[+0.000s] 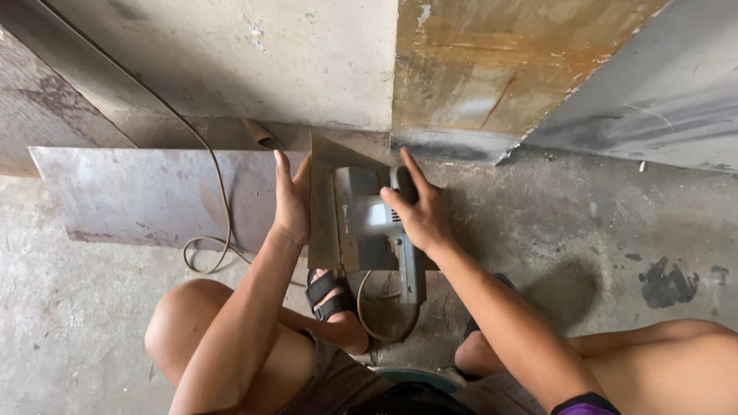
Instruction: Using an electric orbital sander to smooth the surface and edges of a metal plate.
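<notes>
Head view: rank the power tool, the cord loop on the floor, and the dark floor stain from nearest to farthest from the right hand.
1. Power tool: under the right hand, which grips its handle.
2. Cord loop: on the floor to the left, past the left hand and beside the metal sheet.
3. Dark stain: on the floor far to the right.

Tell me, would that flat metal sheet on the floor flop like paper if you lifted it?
Probably not. The metal sheet lies flat with straight edges, so it likely stays stiff. It looks broad and rusty, so probably heavy and rough, not slippery. The left hand braces a smaller metal piece that stands unbent.
</notes>
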